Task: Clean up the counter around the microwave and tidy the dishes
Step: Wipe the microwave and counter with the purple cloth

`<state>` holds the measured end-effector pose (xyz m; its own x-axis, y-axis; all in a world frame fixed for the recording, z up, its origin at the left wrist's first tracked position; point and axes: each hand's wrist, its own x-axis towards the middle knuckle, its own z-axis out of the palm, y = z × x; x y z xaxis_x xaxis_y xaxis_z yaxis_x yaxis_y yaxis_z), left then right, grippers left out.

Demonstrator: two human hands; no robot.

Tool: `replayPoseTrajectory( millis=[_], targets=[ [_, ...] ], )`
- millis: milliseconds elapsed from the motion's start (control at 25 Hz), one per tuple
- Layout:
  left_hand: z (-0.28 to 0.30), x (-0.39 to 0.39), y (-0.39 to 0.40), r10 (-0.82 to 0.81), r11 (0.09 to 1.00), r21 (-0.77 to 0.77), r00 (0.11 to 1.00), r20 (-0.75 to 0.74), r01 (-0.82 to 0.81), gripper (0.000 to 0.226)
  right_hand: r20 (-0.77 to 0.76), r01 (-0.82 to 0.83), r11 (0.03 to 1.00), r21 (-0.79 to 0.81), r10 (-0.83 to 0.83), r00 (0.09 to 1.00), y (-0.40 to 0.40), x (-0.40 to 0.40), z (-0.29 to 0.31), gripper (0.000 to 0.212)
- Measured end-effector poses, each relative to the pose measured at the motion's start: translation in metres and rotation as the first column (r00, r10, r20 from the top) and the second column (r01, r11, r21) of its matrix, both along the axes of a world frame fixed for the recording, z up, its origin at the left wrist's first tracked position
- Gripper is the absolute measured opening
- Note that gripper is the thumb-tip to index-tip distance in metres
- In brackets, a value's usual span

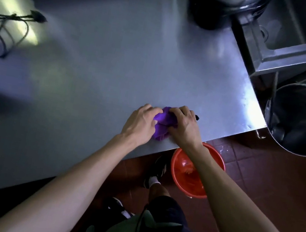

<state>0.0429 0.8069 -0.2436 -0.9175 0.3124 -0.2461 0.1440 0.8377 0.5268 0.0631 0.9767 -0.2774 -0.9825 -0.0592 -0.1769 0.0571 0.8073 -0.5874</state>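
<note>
A bunched purple cloth [164,122] lies on the steel counter [99,69] close to its front edge. My left hand [140,123] grips the cloth from the left, fingers curled into it. My right hand [184,126] grips it from the right, fingers curled over its top. A small dark object [196,117] pokes out just beyond my right hand; what it is cannot be made out.
A red bucket [195,170] stands on the tiled floor under the counter's edge. A large steel pot [302,119] sits at the right. A dark round appliance [214,6] stands at the back, a black cable [10,29] lies at the left, a steel sink [304,40] is at the far right.
</note>
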Motion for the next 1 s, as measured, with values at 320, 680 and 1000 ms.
replayPoseTrajectory(
  millis=[320,680,1000],
  targets=[
    [0.038,0.074,-0.159,0.282,0.959,0.084,0.944,-0.174,-0.271,0.037,-0.185,-0.253,0.967,-0.004,0.248,0.951,-0.148,0.034,0.048,0.053],
    [0.092,0.185,-0.326,0.499,0.866,0.183,0.786,-0.364,-0.465,0.037,-0.384,-0.484,0.874,0.041,0.461,0.8,-0.32,0.102,0.115,0.053],
    [0.117,0.252,-0.424,0.623,0.78,0.257,0.666,-0.411,-0.571,0.038,-0.454,-0.604,0.791,0.095,0.575,0.681,-0.427,0.141,0.144,0.051]
  ],
)
